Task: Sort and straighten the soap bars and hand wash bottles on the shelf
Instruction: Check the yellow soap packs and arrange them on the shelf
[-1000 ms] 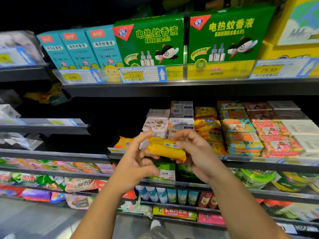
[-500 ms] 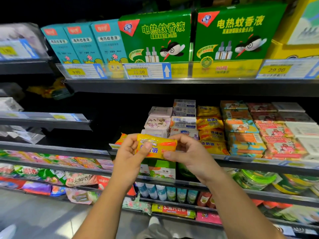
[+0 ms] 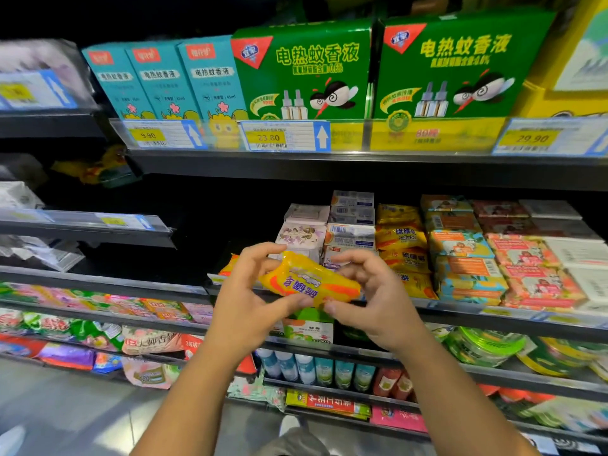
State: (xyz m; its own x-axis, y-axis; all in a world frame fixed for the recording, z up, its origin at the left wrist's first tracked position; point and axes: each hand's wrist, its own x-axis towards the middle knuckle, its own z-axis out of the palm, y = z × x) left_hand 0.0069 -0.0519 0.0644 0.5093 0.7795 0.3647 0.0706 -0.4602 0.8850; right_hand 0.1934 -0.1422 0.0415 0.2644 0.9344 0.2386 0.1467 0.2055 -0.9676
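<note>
A yellow wrapped soap bar (image 3: pixel 307 283) is held in front of the middle shelf, its printed face toward me and upside down. My left hand (image 3: pixel 246 297) pinches its left end between thumb and fingers. My right hand (image 3: pixel 371 297) grips its right end, thumb under the wrapper. Behind my left hand another yellow soap bar (image 3: pixel 227 265) lies on the shelf edge. Stacks of yellow soap bars (image 3: pixel 399 245), white boxed soaps (image 3: pixel 304 230) and orange-and-teal soap packs (image 3: pixel 460 255) fill the shelf to the right.
Green mosquito-liquid boxes (image 3: pixel 306 70) and teal boxes (image 3: pixel 161 80) stand on the shelf above, behind price tags (image 3: pixel 283 136). Small bottles (image 3: pixel 306 368) line a lower shelf below my hands. Bagged goods (image 3: pixel 98 327) fill the lower left shelves. The shelf left of the soaps is dark.
Both hands have turned the yellow bar over, so its printed face now shows toward me, and it tilts down to the right. The view has moved closer to the shelf.
</note>
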